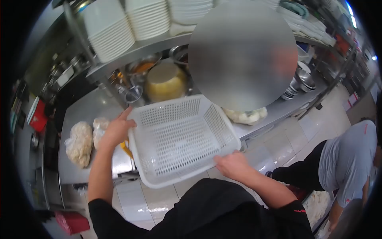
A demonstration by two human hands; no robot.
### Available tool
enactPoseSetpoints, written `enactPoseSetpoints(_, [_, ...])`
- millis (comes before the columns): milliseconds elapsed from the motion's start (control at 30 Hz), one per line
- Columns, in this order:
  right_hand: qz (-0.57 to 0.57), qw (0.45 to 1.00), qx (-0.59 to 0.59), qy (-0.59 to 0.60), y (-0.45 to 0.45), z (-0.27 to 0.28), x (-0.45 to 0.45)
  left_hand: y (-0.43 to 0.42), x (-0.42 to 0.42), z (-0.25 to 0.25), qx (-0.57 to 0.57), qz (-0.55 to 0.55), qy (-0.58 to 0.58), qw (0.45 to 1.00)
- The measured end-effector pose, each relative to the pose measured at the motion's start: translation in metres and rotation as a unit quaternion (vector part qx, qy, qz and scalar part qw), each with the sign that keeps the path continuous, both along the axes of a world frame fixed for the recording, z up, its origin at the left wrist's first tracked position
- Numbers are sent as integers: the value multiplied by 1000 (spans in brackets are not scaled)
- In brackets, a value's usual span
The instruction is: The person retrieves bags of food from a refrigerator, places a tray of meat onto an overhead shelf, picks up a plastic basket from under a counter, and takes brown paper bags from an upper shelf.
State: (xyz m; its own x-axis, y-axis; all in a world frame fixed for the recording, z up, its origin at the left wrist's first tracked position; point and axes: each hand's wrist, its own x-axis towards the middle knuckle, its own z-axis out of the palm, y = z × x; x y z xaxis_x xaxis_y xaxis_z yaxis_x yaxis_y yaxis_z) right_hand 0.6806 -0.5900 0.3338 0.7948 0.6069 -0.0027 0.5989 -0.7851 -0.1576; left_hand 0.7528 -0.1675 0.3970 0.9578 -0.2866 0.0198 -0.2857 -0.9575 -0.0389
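Observation:
A white perforated plastic basket point(181, 139) is held in front of me, tilted, beside the steel counter. My left hand point(118, 128) is at its left rim, with the index finger stretched along the edge and the other fingers partly hidden. At the near right rim, my right hand point(231, 164) is closed around the edge. Left of the basket, two clear bags of pale food, a larger bag point(79, 144) and a smaller bag point(100, 127), lie on the counter. A yellow handle point(126, 149) shows beneath my left wrist.
Stacked white dishes point(109, 34) line the shelf above. Below stand a yellow tub point(165, 81), a pan of orange food point(143, 65) and metal bowls point(304, 81). A co-worker in a grey shirt point(348, 159) bends at the right. A blurred disc hides part of the counter.

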Motion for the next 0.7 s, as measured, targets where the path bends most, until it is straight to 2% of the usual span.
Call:
enactPoseSetpoints(67, [32,999,-26,-15,30,-18,9,2,2,-23,43,127,69,989])
enactPoseSetpoints(100, [38,999,-19,-21,39,-20,14,-2,-2,-22,7,119,46,992])
enactPoseSetpoints(267, [46,999,18,-2,57,-18,27,-61,-29,-3,-178,35,-31,983])
enactPoseSetpoints(333, [17,993,110,-25,44,-13,26,-85,-33,-3,-251,-31,-70,965])
enactPoseSetpoints(367, [0,987,158,-38,32,-9,27,-105,-37,3,-291,-63,-74,952])
enactPoseSetpoints(433, [-82,973,217,3,-18,-1,36,-146,-42,3,-405,-111,2,907])
enactPoseSetpoints(500, [-202,936,289,9,-93,-30,54,-196,-38,-3,-446,-175,92,873])
enactPoseSetpoints(567, [-345,890,288,82,-172,-9,64,-241,-20,-16,-408,-232,148,871])
enactPoseSetpoints(633, [-436,775,449,94,-254,-6,70,-297,1,-17,-372,-296,163,864])
enactPoseSetpoints(700, [-495,671,550,46,-327,11,72,-352,21,-8,-372,-325,188,849])
